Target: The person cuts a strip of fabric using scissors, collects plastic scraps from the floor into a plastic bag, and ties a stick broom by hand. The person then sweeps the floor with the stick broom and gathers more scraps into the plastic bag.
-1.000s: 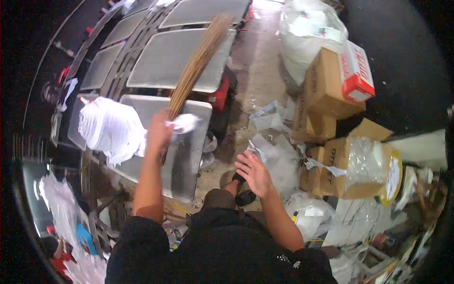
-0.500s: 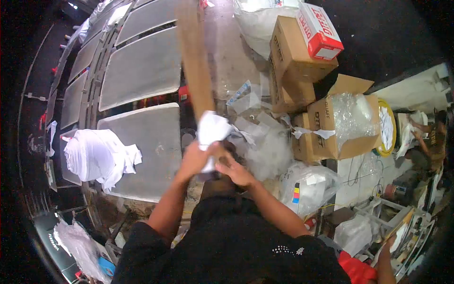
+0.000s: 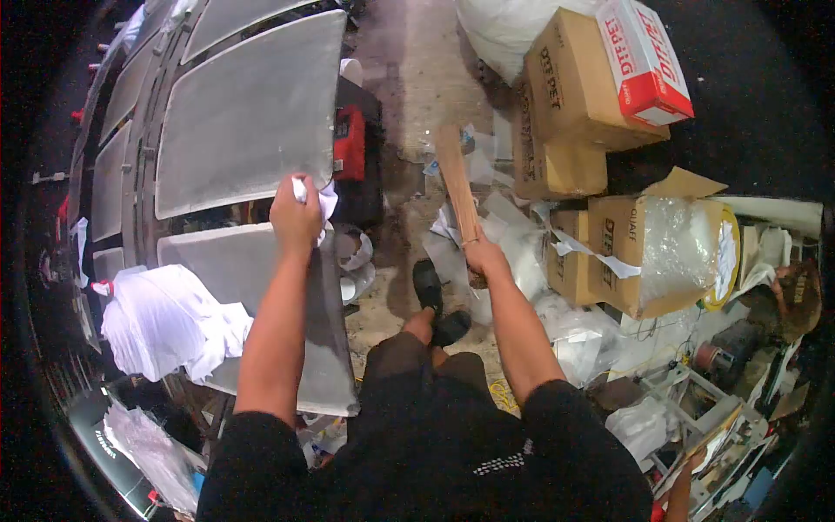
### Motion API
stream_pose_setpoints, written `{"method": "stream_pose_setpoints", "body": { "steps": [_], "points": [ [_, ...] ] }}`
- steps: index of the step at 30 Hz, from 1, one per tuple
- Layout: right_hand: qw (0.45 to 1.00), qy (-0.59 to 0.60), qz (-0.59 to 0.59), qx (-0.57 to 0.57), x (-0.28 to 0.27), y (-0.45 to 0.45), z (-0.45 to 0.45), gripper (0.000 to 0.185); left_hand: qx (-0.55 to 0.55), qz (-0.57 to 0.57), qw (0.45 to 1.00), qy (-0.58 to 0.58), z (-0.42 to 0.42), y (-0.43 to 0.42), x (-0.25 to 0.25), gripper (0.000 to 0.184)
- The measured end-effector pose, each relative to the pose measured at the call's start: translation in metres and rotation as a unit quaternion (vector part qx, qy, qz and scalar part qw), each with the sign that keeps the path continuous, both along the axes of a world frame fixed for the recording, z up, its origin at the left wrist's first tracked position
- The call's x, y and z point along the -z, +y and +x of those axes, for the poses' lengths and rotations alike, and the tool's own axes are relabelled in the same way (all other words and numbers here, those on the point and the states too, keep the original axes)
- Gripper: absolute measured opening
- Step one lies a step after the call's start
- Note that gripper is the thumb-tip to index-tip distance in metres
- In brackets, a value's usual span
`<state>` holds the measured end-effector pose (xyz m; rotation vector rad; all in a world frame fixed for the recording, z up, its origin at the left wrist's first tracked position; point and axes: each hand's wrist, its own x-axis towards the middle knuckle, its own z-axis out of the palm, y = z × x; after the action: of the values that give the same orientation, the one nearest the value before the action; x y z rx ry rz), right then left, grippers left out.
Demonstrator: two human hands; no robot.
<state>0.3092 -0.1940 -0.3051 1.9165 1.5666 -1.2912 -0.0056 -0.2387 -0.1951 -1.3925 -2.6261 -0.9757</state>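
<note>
My left hand is closed around a crumpled white cloth above the edges of two grey flat panels. Lower down and to the right, my right hand grips the near end of a long flat wooden board. The board points forward, away from my body, over the littered floor. A bulky white fabric roll with a loose end rests on the nearer grey panel, left of my left forearm.
More grey panels run forward on the left, with a red box-like part by their edge. Cardboard boxes stand stacked at right; an open box holds clear plastic wrap. Scraps and plastic bags litter the floor. Another person's arm shows lower right.
My hands were together at the wooden board and white cloth. Now the left has moved left with the cloth, and the right has moved right with the board, which has swung lower.
</note>
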Motion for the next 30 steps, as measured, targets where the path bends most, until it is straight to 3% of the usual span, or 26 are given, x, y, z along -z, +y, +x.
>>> {"method": "stream_pose_setpoints", "body": {
  "steps": [3, 6, 8, 9, 10, 14, 18, 20, 23, 24, 25, 27, 29, 30],
  "points": [
    [0.999, -0.027, -0.046, -0.001, 0.045, -0.004, -0.007, 0.056, 0.025, 0.005, 0.999, -0.019, -0.003, 0.001, -0.002, 0.016],
    [0.993, -0.013, -0.08, -0.089, 0.108, -0.046, 0.05, 0.055, 0.018, -0.004, 0.999, -0.04, -0.007, 0.001, 0.0, 0.016],
    [0.977, -0.062, -0.16, -0.123, 0.06, -0.073, 0.074, 0.057, 0.01, 0.002, 0.998, -0.059, -0.005, 0.001, -0.001, 0.016],
    [0.987, -0.002, -0.116, -0.114, 0.022, -0.092, 0.092, 0.063, 0.005, -0.007, 0.999, -0.047, -0.007, 0.001, 0.0, 0.016],
    [0.989, -0.018, -0.095, -0.115, 0.009, -0.118, 0.112, 0.064, -0.001, -0.016, 0.999, -0.035, -0.008, 0.0, 0.001, 0.017],
    [0.993, 0.054, -0.107, -0.013, -0.139, -0.154, 0.147, 0.068, -0.001, 0.004, 1.0, -0.015, -0.003, 0.0, 0.0, 0.018],
    [0.993, -0.005, -0.119, -0.006, -0.202, -0.149, 0.132, 0.067, -0.006, -0.023, 1.0, -0.003, -0.003, 0.002, -0.001, 0.017],
    [0.996, 0.008, -0.084, 0.003, -0.187, -0.127, 0.105, 0.068, -0.012, -0.029, 0.999, 0.007, -0.003, 0.002, -0.002, 0.017],
    [0.997, 0.034, 0.064, -0.041, -0.103, -0.067, 0.062, 0.062, -0.013, -0.035, 0.999, 0.008, -0.008, 0.003, 0.007, 0.017],
    [0.996, 0.013, 0.07, -0.046, -0.098, -0.03, 0.034, 0.061, -0.016, -0.039, 0.999, 0.009, -0.01, 0.003, 0.009, 0.017],
    [0.995, 0.005, 0.078, -0.061, -0.047, 0.003, 0.025, 0.064, -0.004, -0.027, 1.0, 0.007, -0.011, 0.003, 0.009, 0.017],
    [0.984, 0.002, 0.171, -0.047, 0.02, 0.07, 0.0, 0.045, 0.002, -0.024, 1.0, 0.01, -0.012, 0.003, 0.011, 0.016],
    [0.976, 0.088, 0.164, -0.113, 0.093, 0.124, 0.001, 0.043, 0.006, -0.033, 0.998, -0.049, -0.012, 0.003, 0.009, 0.015],
    [0.971, 0.122, 0.156, -0.136, 0.119, 0.136, 0.0, 0.043, 0.032, -0.01, 0.999, -0.017, -0.014, 0.003, 0.011, 0.015]
  ]
}}
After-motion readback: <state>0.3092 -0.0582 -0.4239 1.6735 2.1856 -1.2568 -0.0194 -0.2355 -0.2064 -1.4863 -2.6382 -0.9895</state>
